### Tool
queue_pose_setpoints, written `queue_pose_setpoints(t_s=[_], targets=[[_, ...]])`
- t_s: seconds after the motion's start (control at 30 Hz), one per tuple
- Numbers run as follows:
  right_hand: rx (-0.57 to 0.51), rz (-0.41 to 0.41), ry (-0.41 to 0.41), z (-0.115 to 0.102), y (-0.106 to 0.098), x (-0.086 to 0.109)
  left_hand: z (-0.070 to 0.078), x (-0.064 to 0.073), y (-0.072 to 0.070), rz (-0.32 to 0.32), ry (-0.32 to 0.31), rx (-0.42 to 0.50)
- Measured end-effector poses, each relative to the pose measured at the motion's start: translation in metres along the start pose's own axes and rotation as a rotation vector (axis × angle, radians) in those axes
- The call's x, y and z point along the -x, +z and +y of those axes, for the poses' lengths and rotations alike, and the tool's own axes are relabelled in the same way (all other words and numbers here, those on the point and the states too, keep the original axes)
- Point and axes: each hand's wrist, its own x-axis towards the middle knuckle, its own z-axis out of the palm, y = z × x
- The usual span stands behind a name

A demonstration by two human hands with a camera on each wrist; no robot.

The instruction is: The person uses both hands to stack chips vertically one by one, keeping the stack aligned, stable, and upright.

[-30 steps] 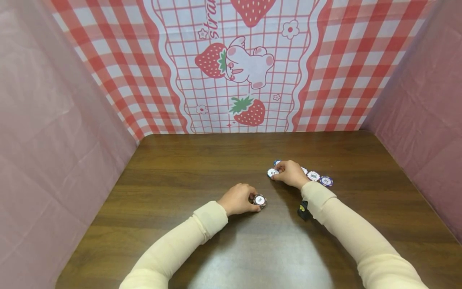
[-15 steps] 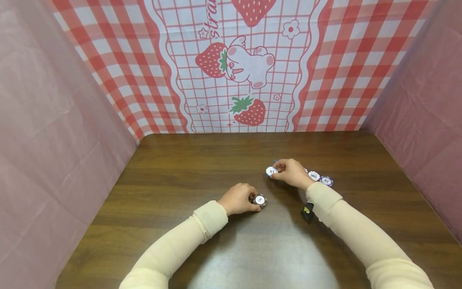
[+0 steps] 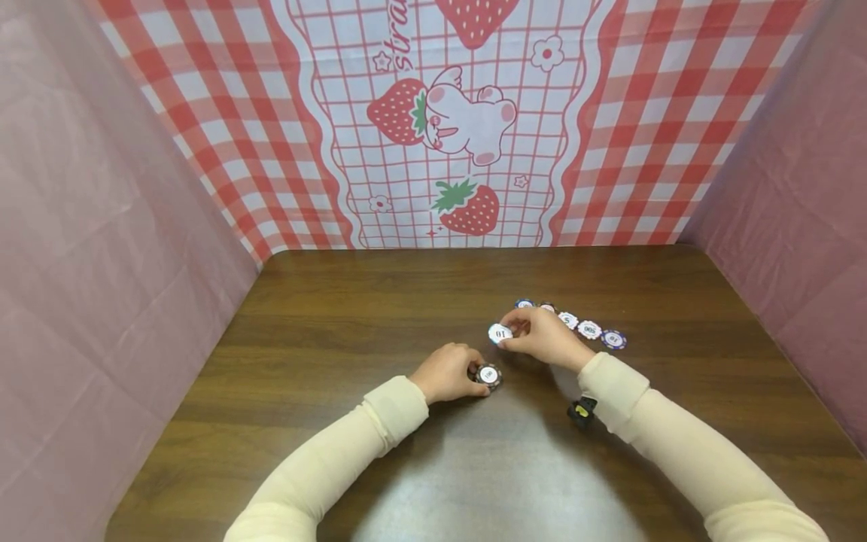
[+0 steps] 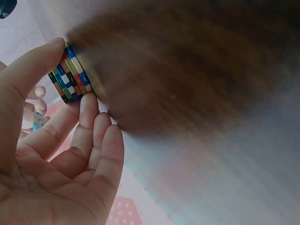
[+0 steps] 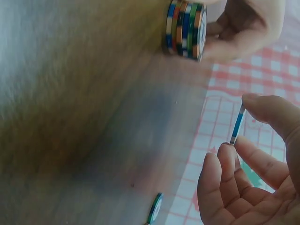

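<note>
My left hand [image 3: 443, 374] rests on the wooden table and grips a stack of poker chips [image 3: 489, 375] between thumb and fingers. The top chip is dark-rimmed with a white face reading 100. In the left wrist view the striped, many-coloured edges of the stacked chips [image 4: 70, 77] show. Up and to the right of the stack, my right hand [image 3: 550, 339] pinches a single poker chip [image 3: 500, 334], white-faced and marked 10. The right wrist view shows that chip [image 5: 237, 123] edge-on, blue and white, between thumb and fingertips, apart from the stack [image 5: 185, 30].
Several poker chips lie in a slanting row just behind my right hand, among them a white 500 chip [image 3: 589, 330] and a purple-blue chip [image 3: 613, 339] at its right end. A checked strawberry cloth [image 3: 433, 128] hangs at the table's back edge; pink cloth [image 3: 779, 188] flanks both sides.
My right hand has drawn the 10 chip left and nearer to the stack, uncovering more of the row behind. My left hand and its stack stay in place.
</note>
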Motion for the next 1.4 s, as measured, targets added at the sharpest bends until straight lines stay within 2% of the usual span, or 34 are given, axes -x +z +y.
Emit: queue_pose_setpoints(t_s=[0.37,0.87,1.17,1.4], targets=[[-0.032,-0.017,-0.076,-0.005,0.011,0.013,0.000,-0.001,0.001,0.001,0.003,-0.013],[-0.056,-0.073,-0.099,-0.004,0.024,0.022,-0.001,-0.001,0.000,0.005,0.005,-0.019],[0.001,-0.115,-0.128,-0.001,0.029,0.022,-0.001,0.000,0.001,0.007,0.021,-0.013],[0.030,-0.112,-0.143,-0.004,0.031,0.023,-0.001,0.000,0.001,0.012,0.033,-0.003]])
